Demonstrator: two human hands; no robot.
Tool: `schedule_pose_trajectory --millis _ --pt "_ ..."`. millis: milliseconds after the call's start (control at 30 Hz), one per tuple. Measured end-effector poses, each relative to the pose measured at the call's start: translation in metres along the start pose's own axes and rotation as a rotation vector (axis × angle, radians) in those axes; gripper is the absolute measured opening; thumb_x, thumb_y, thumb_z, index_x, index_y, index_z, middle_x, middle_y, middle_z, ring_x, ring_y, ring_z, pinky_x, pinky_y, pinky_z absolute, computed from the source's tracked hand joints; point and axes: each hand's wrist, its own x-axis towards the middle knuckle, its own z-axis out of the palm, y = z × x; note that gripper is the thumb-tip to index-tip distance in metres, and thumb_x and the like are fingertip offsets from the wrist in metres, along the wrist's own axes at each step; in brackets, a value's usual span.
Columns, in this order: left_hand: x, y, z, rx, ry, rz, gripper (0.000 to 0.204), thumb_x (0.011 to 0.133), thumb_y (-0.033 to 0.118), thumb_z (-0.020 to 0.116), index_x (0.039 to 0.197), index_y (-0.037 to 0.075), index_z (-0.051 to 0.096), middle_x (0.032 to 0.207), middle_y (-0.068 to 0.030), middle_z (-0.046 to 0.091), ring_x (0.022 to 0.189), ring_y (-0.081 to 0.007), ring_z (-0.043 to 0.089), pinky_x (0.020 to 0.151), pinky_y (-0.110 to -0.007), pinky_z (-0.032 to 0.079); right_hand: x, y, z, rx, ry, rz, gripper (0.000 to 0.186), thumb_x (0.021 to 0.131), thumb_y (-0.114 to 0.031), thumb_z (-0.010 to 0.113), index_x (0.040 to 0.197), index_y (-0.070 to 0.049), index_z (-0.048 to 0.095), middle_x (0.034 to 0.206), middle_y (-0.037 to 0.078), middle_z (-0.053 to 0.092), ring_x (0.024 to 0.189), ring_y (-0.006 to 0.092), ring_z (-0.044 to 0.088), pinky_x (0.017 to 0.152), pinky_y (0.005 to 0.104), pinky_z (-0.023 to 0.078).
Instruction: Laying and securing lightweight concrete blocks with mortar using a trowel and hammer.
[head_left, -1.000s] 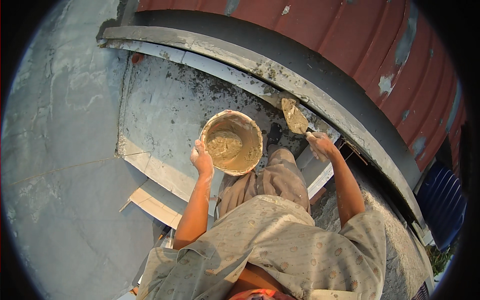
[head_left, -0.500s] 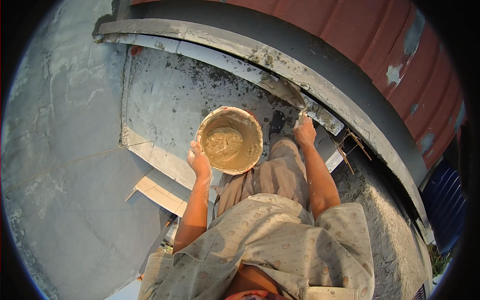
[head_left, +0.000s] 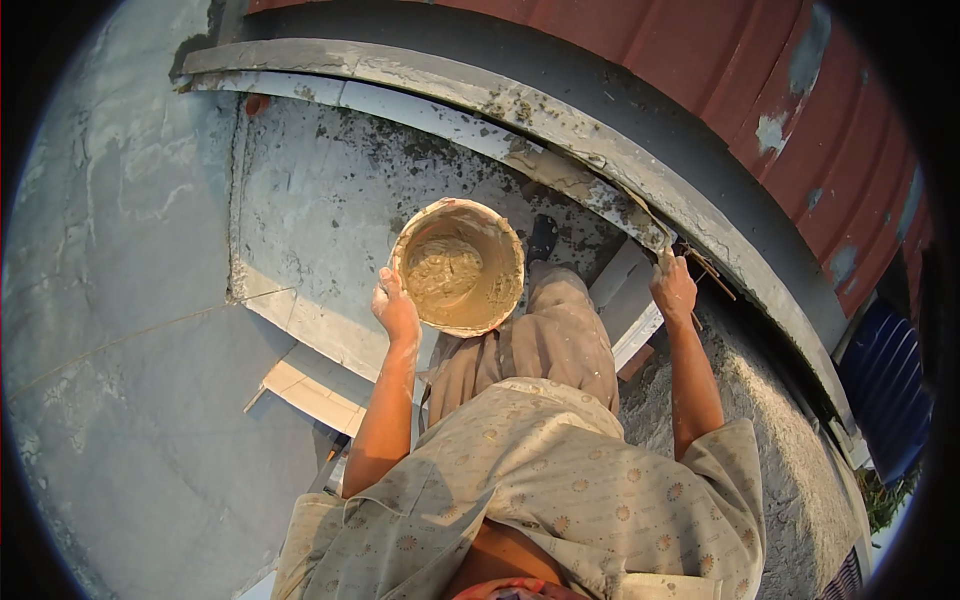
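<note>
My left hand (head_left: 395, 310) grips the near-left rim of a round bucket (head_left: 512, 265). Wet brown-grey mortar (head_left: 445, 270) lies in a lump at its bottom, and smears coat the inner wall. Out to the right, my right hand (head_left: 673, 287) is closed round the handle of a trowel (head_left: 650, 222). Its thin blade shows nearly edge-on, against the long concrete ledge (head_left: 640, 170); whether it carries mortar I cannot tell. Fresh mortar clings to the pale strip (head_left: 570, 178) below that ledge.
Beyond the ledge rises a red corrugated metal sheet (head_left: 700, 60) with a dark band under it. Thin rods (head_left: 712, 275) stick out beside my right hand. A grey wall (head_left: 130, 300) fills the left side. A rough concrete surface (head_left: 770, 450) lies right of my body, near a blue ribbed sheet (head_left: 885, 370).
My right hand has moved right and slightly nearer along the ledge with the trowel, whose blade has turned from broadside to nearly edge-on. My left hand still holds the bucket, now slightly higher in view.
</note>
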Motion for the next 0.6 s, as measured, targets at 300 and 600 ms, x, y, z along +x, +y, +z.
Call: schedule_pose_trajectory --millis 300,600 --pt "0.001 -0.001 -0.001 -0.008 -0.032 0.048 0.051 0.100 0.041 0.043 0.106 -0.006 0.062 0.094 -0.0080 0.062 0.085 -0.0151 0.055 0.079 -0.030 0.045 -0.003 -0.065 0.056 0.327 0.030 -0.072 0.046 0.084 -0.031 0.063 0.125 -0.012 0.057 0.102 0.015 0.061 0.095 0.0368 0.062 0.081 0.0458 0.050" --pt "0.015 -0.012 -0.023 -0.049 -0.081 0.046 0.048 0.101 0.041 0.043 0.103 -0.003 0.062 0.093 -0.0060 0.062 0.082 -0.0125 0.055 0.077 -0.028 0.045 0.006 -0.091 0.092 0.241 0.118 -0.256 0.047 0.081 -0.022 0.066 0.127 -0.018 0.055 0.096 0.008 0.054 0.088 0.0318 0.061 0.073 0.0421 0.051"
